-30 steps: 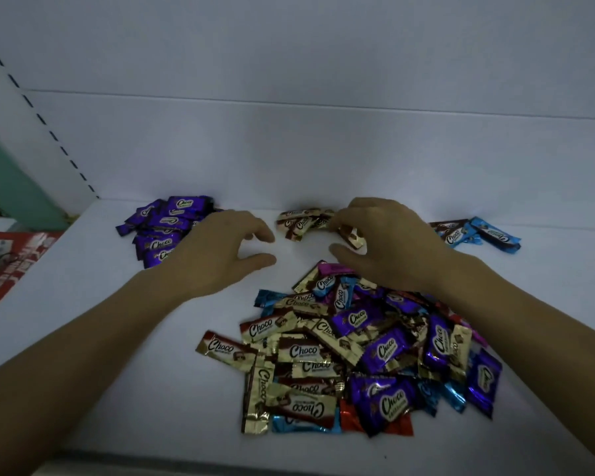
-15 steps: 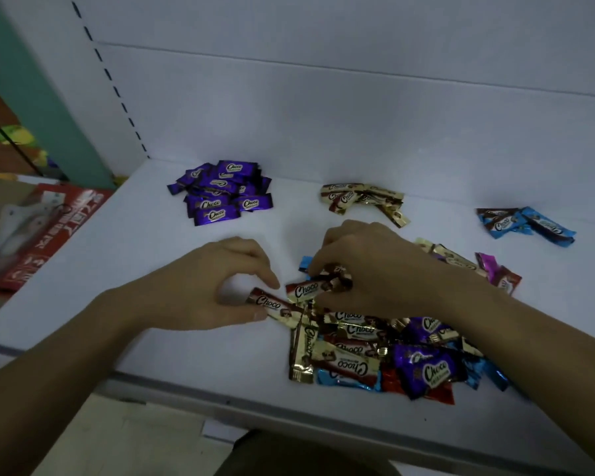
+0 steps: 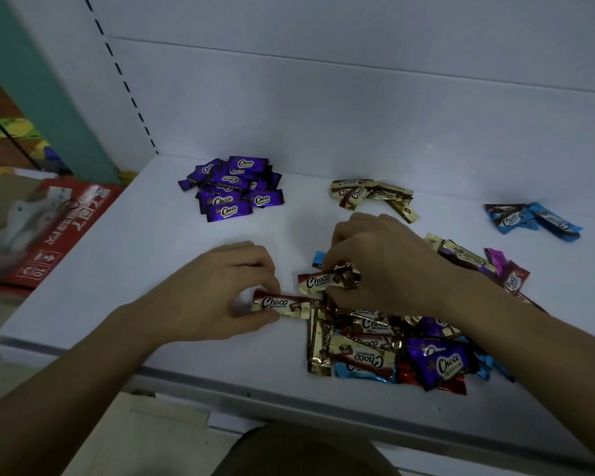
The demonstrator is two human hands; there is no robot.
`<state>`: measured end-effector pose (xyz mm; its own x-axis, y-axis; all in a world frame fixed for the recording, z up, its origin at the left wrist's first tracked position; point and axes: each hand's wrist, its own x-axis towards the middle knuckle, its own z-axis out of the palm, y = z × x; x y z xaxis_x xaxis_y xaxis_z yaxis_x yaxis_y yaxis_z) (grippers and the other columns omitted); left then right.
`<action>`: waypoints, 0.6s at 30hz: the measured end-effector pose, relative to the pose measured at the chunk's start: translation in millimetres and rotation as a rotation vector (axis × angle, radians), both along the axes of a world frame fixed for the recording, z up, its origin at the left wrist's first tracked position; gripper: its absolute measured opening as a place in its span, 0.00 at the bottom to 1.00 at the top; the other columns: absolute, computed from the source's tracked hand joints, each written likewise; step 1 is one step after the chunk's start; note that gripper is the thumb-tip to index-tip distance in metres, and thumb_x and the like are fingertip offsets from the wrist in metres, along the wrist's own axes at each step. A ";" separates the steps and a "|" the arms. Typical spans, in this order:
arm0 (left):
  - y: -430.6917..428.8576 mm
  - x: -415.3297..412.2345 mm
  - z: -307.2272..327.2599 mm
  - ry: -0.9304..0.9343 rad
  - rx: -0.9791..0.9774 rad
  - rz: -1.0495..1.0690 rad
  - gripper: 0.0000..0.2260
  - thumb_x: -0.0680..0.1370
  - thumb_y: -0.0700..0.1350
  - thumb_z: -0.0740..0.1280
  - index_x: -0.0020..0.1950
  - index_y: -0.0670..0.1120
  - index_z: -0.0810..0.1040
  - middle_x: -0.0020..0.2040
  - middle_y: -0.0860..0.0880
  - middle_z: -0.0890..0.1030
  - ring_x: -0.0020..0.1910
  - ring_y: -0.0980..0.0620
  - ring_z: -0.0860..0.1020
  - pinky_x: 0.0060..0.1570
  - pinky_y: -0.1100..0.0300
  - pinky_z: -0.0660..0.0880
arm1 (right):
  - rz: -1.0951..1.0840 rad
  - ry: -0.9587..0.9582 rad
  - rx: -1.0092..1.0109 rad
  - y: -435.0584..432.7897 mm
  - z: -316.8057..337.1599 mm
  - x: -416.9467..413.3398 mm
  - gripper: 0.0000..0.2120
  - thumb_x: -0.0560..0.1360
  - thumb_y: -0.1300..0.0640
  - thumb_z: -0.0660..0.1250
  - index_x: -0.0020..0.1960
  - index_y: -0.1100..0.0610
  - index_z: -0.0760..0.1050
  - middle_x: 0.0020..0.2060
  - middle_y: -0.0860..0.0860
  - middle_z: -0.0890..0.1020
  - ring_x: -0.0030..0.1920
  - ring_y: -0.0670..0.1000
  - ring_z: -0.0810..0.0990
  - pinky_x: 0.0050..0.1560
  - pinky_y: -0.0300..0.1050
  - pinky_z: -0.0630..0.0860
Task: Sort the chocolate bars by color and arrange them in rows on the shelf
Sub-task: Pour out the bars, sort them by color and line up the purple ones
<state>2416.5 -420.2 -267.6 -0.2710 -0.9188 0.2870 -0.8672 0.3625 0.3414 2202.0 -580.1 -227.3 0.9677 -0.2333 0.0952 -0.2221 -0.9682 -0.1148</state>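
Note:
On the white shelf [image 3: 152,269] lies a mixed pile of chocolate bars [image 3: 409,348] in gold, purple, blue and red wrappers. My left hand [image 3: 220,297] pinches the end of a gold bar [image 3: 282,304] at the pile's left edge. My right hand [image 3: 382,266] grips a second gold bar [image 3: 320,281] just above it. Sorted groups lie further back: purple bars [image 3: 232,188] at the left, gold bars [image 3: 371,195] in the middle, blue bars [image 3: 533,219] at the right.
The shelf's back wall [image 3: 358,115] rises behind the groups. A slotted upright [image 3: 124,80] stands at the back left. A red carton [image 3: 59,231] lies left of the shelf. The shelf's front edge [image 3: 289,396] runs just below the pile.
Both hands came back from the rear groups to the pile's left edge and each closed on a gold bar. The camera tilted down and left.

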 end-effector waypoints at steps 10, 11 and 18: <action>-34.1 15.2 21.1 -0.016 -0.183 0.043 0.13 0.70 0.56 0.73 0.45 0.48 0.84 0.45 0.53 0.79 0.43 0.54 0.77 0.43 0.56 0.75 | -0.063 -0.151 0.000 -23.2 3.4 -12.7 0.14 0.69 0.41 0.72 0.48 0.49 0.86 0.41 0.45 0.79 0.42 0.47 0.76 0.39 0.44 0.74; -42.2 14.8 22.2 -0.016 -0.194 0.051 0.13 0.70 0.56 0.73 0.45 0.48 0.84 0.45 0.53 0.79 0.44 0.55 0.77 0.44 0.57 0.75 | -0.091 -0.161 0.000 -29.0 3.3 -15.3 0.14 0.69 0.41 0.72 0.48 0.49 0.86 0.41 0.45 0.79 0.42 0.47 0.76 0.38 0.44 0.74; -118.2 1.4 21.7 -0.034 -0.240 0.054 0.11 0.70 0.53 0.75 0.45 0.47 0.83 0.44 0.54 0.78 0.40 0.55 0.74 0.38 0.53 0.75 | -0.300 -0.191 0.026 -86.5 -3.2 -26.1 0.16 0.70 0.38 0.67 0.48 0.48 0.86 0.41 0.44 0.79 0.41 0.43 0.74 0.37 0.41 0.71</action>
